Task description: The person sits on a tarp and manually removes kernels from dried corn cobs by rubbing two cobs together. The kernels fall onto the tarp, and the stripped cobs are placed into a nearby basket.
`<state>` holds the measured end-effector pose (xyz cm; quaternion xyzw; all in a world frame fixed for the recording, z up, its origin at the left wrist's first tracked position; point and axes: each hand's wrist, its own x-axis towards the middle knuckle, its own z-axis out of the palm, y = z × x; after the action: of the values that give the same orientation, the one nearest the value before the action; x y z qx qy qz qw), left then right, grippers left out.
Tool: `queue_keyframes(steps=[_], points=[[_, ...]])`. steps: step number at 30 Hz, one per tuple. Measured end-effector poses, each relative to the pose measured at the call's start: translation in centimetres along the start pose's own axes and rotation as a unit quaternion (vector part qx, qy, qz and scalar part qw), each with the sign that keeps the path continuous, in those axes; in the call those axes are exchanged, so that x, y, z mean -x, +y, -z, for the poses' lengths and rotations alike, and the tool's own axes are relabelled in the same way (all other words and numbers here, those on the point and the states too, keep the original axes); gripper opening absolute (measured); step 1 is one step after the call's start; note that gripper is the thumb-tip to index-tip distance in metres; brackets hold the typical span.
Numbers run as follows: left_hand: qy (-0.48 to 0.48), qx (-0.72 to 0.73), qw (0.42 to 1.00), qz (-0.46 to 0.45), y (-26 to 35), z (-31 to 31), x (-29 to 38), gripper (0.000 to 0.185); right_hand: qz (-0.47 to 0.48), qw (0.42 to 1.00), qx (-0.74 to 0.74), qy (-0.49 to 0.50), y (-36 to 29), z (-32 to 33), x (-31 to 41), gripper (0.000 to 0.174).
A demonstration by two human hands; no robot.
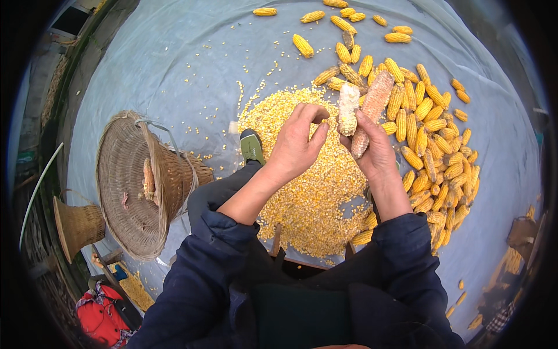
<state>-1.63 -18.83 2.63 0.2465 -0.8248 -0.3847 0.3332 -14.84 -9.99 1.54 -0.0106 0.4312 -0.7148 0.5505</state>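
Observation:
My right hand (372, 150) grips two corn cobs side by side. One is a pale cob (348, 107), mostly bare, with a few kernels near its lower end. Beside it is a longer reddish cob (375, 102), stripped of kernels. Just left of them, apart from the cobs, is my left hand (301, 137), its fingers curled and a gap between thumb and forefinger. A yellow speck shows by the left thumb tip, too small to tell if it is held. Beneath both hands spreads a heap of loose corn kernels (314, 200).
Whole corn ears (436, 144) are piled at right, with more scattered beyond. A wide-mouthed woven basket (126, 205) lies tilted at left, bare cobs inside. Past it stands a smaller basket (83, 224). A person in red (102, 316) is at lower left. Grey-blue sheeting (174, 65) covers the ground.

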Motion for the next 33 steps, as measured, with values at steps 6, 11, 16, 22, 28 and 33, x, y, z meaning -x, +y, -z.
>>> queue_keyframes(steps=[6, 11, 16, 22, 28, 33], points=[[-0.052, 0.014, 0.996, 0.076, 0.9, 0.3, -0.7, 0.016, 0.052, 0.994, 0.092, -0.015, 0.5, -0.3, -0.2, 0.029], [-0.109, 0.004, 0.990, 0.094, 0.5, 0.2, -0.1, 0.018, 0.072, 0.988, 0.137, -0.027, 1.1, 0.0, -0.2, 0.028], [-0.185, 0.194, 0.952, 0.147, 1.1, 1.2, 0.1, 0.019, -0.064, 0.997, -0.044, -0.019, 1.4, 1.0, -0.6, 0.028], [-0.041, 0.077, 0.974, 0.209, -2.2, 0.9, 0.4, 0.042, 0.083, 0.978, 0.190, 0.017, 1.4, -0.1, -0.8, 0.032], [-0.107, 0.389, 0.860, 0.313, -0.7, -0.4, -0.2, 0.039, 0.042, 0.983, 0.168, -0.065, 1.9, 0.2, -0.3, 0.031], [-0.145, 0.545, 0.759, 0.324, -1.1, -0.7, -0.7, 0.042, 0.047, 0.987, 0.146, -0.037, 0.2, 0.2, 0.9, 0.023]])
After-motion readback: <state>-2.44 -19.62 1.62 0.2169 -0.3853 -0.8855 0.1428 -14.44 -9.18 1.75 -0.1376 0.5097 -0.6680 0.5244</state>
